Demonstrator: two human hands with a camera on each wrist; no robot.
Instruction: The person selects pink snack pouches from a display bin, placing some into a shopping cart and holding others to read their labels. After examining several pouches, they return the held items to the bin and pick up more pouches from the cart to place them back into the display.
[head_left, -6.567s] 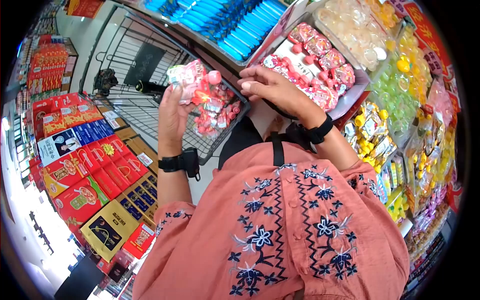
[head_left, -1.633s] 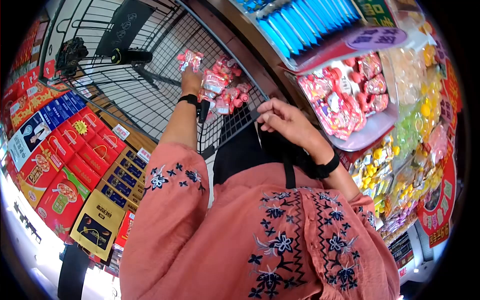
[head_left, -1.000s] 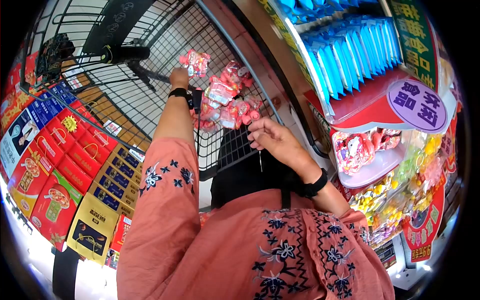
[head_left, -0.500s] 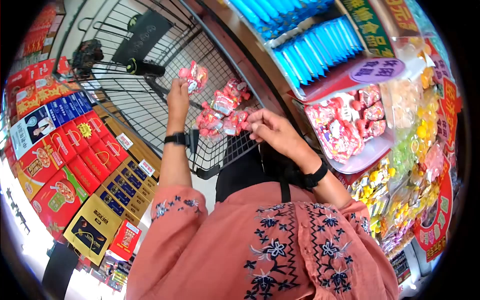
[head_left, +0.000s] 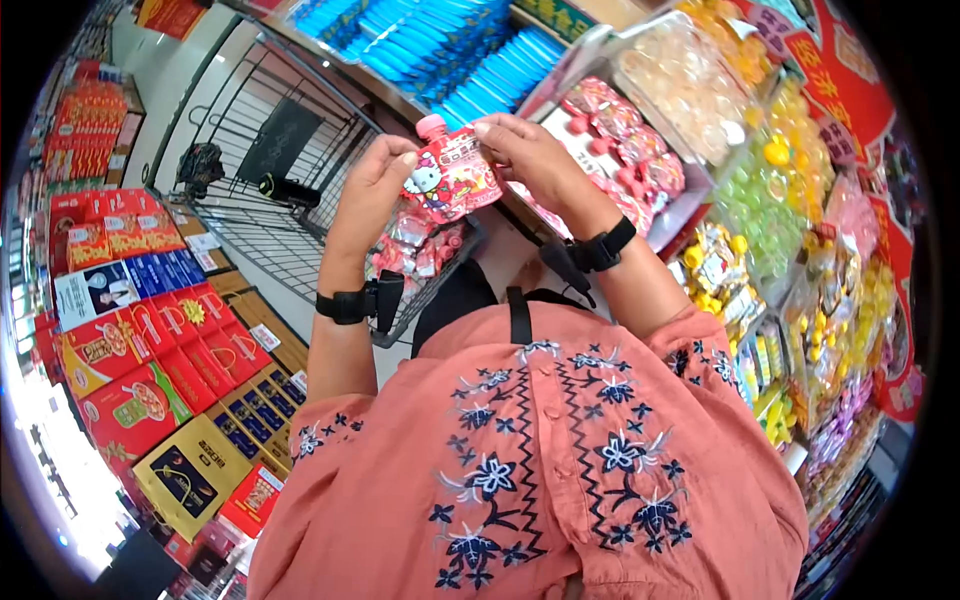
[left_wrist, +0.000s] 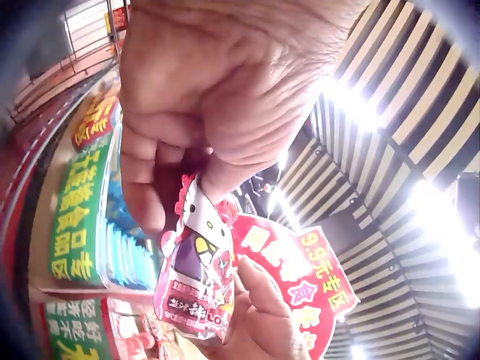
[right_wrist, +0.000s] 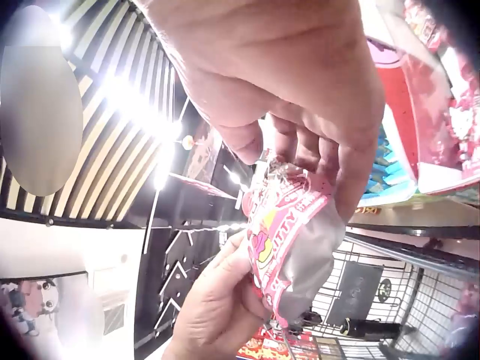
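A pink spouted pouch (head_left: 452, 185) with a white cartoon cat on its front is held up between my two hands, over the near side of the shopping cart. My left hand (head_left: 368, 188) pinches its left edge, thumb on the front, just below the pink cap (head_left: 431, 126). On the opposite side, my right hand (head_left: 540, 168) pinches the upper right edge. In the left wrist view the cat print on the pouch (left_wrist: 199, 255) faces the camera. The right wrist view shows the silvery back of the pouch (right_wrist: 311, 259). Several similar pouches (head_left: 415, 245) lie in the cart beneath.
The wire shopping cart (head_left: 235, 225) stands ahead, with a black bottle-like object (head_left: 290, 190) at its far side. Right of it are a bin of pink pouches (head_left: 640, 150) and bags of wrapped sweets (head_left: 790, 200). Red gift boxes (head_left: 130, 400) are stacked at left.
My left hand has come up out of the cart with the pouch, nearer my body. My right hand, before idle by the cart's edge, now grips the pouch too.
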